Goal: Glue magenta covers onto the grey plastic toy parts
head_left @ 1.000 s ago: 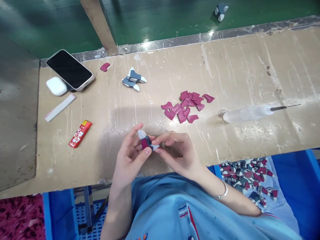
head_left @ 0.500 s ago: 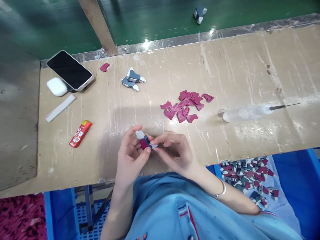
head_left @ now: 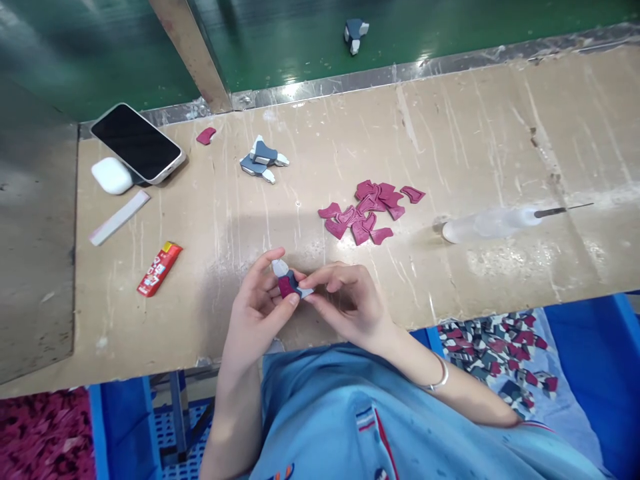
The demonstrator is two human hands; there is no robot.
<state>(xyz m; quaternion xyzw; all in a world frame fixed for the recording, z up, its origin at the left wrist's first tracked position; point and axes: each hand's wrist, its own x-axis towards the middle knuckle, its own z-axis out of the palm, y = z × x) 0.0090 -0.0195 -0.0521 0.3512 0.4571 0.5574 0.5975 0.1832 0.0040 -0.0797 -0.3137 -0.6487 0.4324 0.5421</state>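
Observation:
Close to the table's front edge, my left hand (head_left: 261, 300) pinches a small plastic part (head_left: 287, 284) coloured white, dark grey and maroon. My right hand (head_left: 347, 300) grips the same part's pale right-hand tip between thumb and fingers. The maroon face of the part looks up, and its white end points away from me. Beyond my right hand lies a loose pile of maroon plastic pieces (head_left: 361, 230). Farther back on the table rest two grey-and-white parts (head_left: 263, 155), one leaning over the other.
A translucent needle-tipped bottle (head_left: 493, 225) lies right. Left are a phone (head_left: 139, 142), white case (head_left: 111, 176), pale strip (head_left: 120, 218) and red packet (head_left: 160, 269). Another grey-and-white part (head_left: 355, 33) sits on the green surface (head_left: 295, 40). Below right, a blue bin (head_left: 590, 360) holds several parts.
The grey-and-white part on the green surface has travelled left. My hands keep the same hold on the small part, and the whole view has shifted slightly.

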